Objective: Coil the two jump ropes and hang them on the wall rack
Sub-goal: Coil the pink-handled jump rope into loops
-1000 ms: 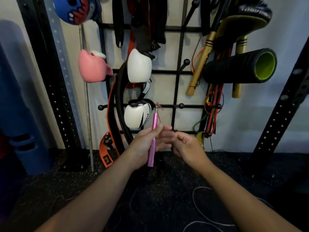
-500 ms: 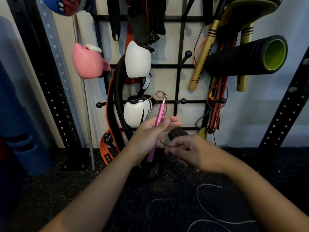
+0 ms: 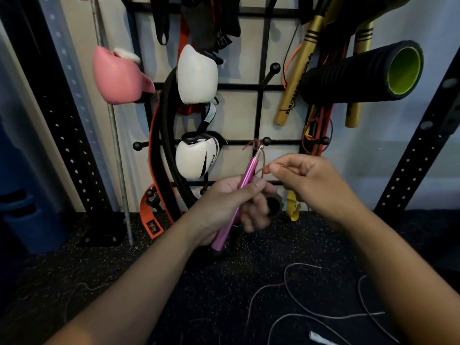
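The pink jump-rope handle is slim, metallic and tilted, its swivel tip pointing up toward the wall rack. The left hand holds it just below the rack's lower pegs, fingers wrapped tight round the shaft. A thin reddish cord loops from the tip to the right hand, whose thumb and forefinger pinch it. A second, grey rope lies loose on the floor below the rack. The rack holds boxing gloves, belts and a foam roller.
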Tool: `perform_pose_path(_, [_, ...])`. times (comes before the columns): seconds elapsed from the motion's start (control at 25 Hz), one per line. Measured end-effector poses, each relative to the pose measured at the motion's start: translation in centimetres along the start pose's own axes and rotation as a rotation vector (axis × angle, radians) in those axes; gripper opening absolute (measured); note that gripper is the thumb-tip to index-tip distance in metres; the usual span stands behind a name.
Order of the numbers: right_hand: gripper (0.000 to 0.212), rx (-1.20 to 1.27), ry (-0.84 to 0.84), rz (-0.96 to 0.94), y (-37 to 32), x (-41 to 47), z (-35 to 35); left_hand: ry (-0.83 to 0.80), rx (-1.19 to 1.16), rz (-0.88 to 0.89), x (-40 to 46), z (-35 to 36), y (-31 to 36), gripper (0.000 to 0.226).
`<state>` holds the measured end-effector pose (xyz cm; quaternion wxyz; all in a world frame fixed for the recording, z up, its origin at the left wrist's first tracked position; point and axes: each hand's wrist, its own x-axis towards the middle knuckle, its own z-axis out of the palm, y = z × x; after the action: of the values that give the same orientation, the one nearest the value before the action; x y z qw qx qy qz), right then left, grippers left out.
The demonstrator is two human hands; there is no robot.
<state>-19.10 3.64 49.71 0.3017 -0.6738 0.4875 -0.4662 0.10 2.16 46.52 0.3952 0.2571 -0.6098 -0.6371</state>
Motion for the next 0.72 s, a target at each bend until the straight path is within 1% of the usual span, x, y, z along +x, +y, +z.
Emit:
perform_pose_path(0.08, [0.022,0.059,-0.098,0.043,-0.1,0.0,-0.6,0.027,-0.096,0.006,0.1,0.0,0.2,0.023])
perform_pose_path(0.12, [0.024,0.085,-0.113,0.055,-0.1,0.0,-0.8,0.047,-0.112,0.014,0.1,0.1,0.1,0.023])
perform_pose_path(0.16, [0.022,0.096,-0.095,0.06,0.0,0.0,-0.8,0.063,-0.108,0.029,0.2,0.1,0.0,0.024])
perform_pose_path(0.24, [0.013,0.087,0.025,0.078,0.2,0.0,-0.4,0.066,-0.128,0.059,0.3,0.0,-0.5,0.027])
perform_pose_path(0.32, [0.017,0.075,0.134,0.085,0.5,-0.2,-0.2,0.037,-0.195,0.053,0.4,-0.2,-0.6,0.028])
perform_pose_path(0.36, [0.018,0.067,0.151,0.076,0.5,-0.2,-0.3,0.016,-0.226,0.043,0.3,-0.2,-0.4,0.028])
perform_pose_path(0.44, [0.014,0.035,0.128,0.047,0.4,-0.3,-0.7,-0.002,-0.262,0.039,0.2,0.0,0.1,0.026])
perform_pose_path(0.48, [0.012,0.021,0.104,0.041,0.4,-0.3,-0.9,0.006,-0.278,0.041,0.1,0.2,0.3,0.024])
perform_pose_path(0.56, [0.017,0.034,0.079,0.027,0.4,-0.3,-1.0,0.034,-0.271,0.045,-0.1,0.5,0.5,0.023])
perform_pose_path(0.6, [0.016,0.071,0.099,0.024,0.3,-0.3,-0.9,0.039,-0.242,0.049,-0.1,0.6,0.5,0.024])
perform_pose_path(0.68, [0.005,0.166,0.185,0.042,0.4,-0.3,-0.6,0.005,-0.216,0.043,-0.1,0.7,0.4,0.025])
perform_pose_path(0.72, [0.008,0.186,0.233,0.058,0.6,-0.5,-0.4,-0.034,-0.234,0.037,-0.2,0.8,0.4,0.026])
